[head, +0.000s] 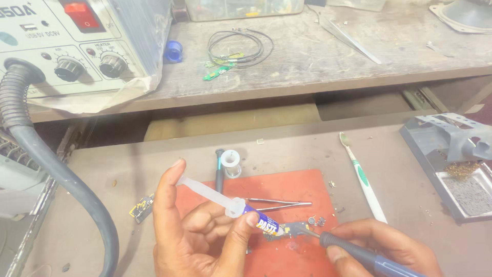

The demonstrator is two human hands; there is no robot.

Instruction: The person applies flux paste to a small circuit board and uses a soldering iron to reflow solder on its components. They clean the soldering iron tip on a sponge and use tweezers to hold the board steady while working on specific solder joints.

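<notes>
Syringe: translucent plastic syringe with blue label and white plunger (233, 205), held slanted over red mat, nozzle end down-right, tip at the small board
Left hand: left hand (197, 231) palm up, fingers clenched around syringe barrel, thumb pressed on barrel near the flange, index finger tip against the plunger end
Right hand: right hand (389, 246) at lower right, fingers grasping dark grey-blue soldering iron handle (353, 254), pen-style
Iron tip: metal tip points left, touching or just above the board, cannot tell which
Board: small circuit board piece with metal parts (287, 229), lying on mat between syringe nozzle and iron tip
Mat: red rectangular work mat (302, 190) on brown pull-out work surface (410, 205)
Tweezers: thin metal tweezers (279, 203) lying on mat just behind syringe
Small parts: two tiny dark round components (316, 221) on mat, just beside board
Screwdriver: black-handled screwdriver (220, 172) at mat's back edge, next to small solder spool (230, 161)
Toothbrush: white and green toothbrush (363, 177) right of mat
Left side: small yellow-and-silver board piece (142, 208); thick grey ribbed hose (56, 174)
Right edge: grey iron stand tray with brass wool and sponge (453, 164)
Upper shelf: beige rework station with red switch and two knobs (77, 43); coiled black wires with green boards (238, 48)
</notes>
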